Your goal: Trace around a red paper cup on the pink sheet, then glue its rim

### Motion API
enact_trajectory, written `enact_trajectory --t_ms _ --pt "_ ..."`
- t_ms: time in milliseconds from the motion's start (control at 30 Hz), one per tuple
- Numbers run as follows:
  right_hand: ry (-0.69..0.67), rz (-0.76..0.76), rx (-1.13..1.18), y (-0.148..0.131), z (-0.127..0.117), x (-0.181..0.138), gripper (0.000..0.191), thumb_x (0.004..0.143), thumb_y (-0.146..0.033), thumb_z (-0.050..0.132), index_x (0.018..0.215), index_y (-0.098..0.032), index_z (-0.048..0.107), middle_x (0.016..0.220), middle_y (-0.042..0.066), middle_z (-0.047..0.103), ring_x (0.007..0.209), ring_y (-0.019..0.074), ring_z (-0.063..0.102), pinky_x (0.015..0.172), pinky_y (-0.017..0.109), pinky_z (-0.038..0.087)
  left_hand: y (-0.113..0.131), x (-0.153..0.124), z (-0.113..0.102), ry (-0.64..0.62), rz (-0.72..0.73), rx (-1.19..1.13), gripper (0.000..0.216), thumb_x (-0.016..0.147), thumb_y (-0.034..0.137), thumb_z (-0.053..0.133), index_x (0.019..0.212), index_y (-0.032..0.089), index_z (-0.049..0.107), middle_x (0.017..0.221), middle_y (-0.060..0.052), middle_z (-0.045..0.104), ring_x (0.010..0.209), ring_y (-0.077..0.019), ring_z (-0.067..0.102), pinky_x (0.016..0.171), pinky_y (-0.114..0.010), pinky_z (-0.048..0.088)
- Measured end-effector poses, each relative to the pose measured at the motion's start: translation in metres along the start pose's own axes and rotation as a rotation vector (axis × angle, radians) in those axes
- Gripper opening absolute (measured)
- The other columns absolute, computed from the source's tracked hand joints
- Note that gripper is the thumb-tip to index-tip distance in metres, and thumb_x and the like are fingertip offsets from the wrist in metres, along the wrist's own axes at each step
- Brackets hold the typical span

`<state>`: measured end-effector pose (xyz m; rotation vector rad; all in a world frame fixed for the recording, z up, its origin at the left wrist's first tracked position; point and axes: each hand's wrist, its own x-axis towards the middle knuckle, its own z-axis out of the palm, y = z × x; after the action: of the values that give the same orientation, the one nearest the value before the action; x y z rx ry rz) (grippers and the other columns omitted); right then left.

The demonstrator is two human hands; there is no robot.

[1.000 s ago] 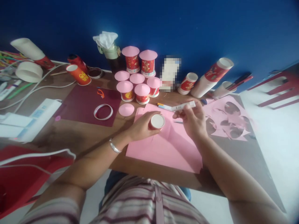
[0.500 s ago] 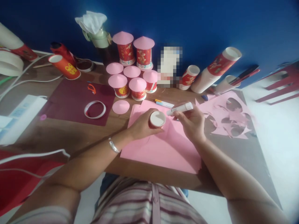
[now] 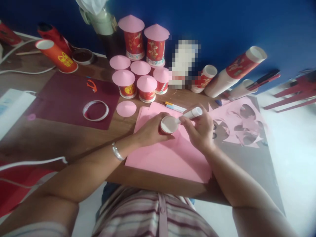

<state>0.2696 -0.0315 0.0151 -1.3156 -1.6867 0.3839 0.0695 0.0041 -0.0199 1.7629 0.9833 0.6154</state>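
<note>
My left hand (image 3: 153, 130) is wrapped round a small red paper cup (image 3: 169, 124), its white round end facing up. In my right hand (image 3: 201, 131) is a white glue stick (image 3: 194, 113), held at a slant with its lower end at the right side of the cup's rim. Both hands are above a stack of pink paper sheets (image 3: 170, 161). Left of the stack lies a pink paper cone (image 3: 126, 108). Several red cups with pink cone tops stand behind, among them a tall one (image 3: 134, 42) and a short one (image 3: 147, 89).
A roll of tape (image 3: 95, 111) and orange scissors (image 3: 92, 85) lie on a maroon sheet (image 3: 66, 98). Cut pink scraps (image 3: 237, 113) lie at right. Stacked cups (image 3: 233, 70) and an orange cup (image 3: 58, 56) stand along the wall. A pen (image 3: 175, 107) lies behind the paper.
My right hand has moved left, bringing the glue stick's end to the cup's rim. The cup has shifted slightly right. The camera view has also moved somewhat.
</note>
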Motion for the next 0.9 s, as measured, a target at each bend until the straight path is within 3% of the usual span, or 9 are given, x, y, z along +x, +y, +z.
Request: enact_trajectory --t_ms 533,733,900 --pt "0.038 0.085 0.015 0.004 0.0 -0.004 0.024 0.097 -0.044 0.072 0.087 -0.027 0.058 0.081 0.003 0.065 0.07 0.0204 0.064 0.058 0.036 0.056 -0.003 -0.002 0.001 0.02 0.029 0.026 0.066 0.07 0.035 0.094 0.123 0.023 0.057 0.122 -0.006 0.071 0.11 -0.0282 0.07 0.093 -0.042 0.058" --pt "0.062 -0.046 -0.079 -0.007 0.0 -0.01 0.017 0.096 -0.035 0.073 0.091 -0.027 0.059 0.084 0.002 0.067 0.072 0.0206 0.065 0.067 0.039 0.058 -0.002 -0.001 0.0 0.008 0.031 -0.005 0.061 0.07 0.034 0.093 0.119 0.022 0.058 0.117 -0.005 0.072 0.106 -0.027 0.07 0.088 -0.04 0.057" --pt "0.074 -0.051 -0.09 -0.006 0.0 -0.01 0.017 0.094 -0.032 0.074 0.091 -0.027 0.058 0.082 0.002 0.066 0.072 0.0211 0.065 0.065 0.038 0.058 -0.004 -0.001 0.001 0.011 0.045 -0.014 0.063 0.07 0.034 0.093 0.12 0.022 0.058 0.118 -0.005 0.072 0.106 -0.0267 0.07 0.087 -0.039 0.057"
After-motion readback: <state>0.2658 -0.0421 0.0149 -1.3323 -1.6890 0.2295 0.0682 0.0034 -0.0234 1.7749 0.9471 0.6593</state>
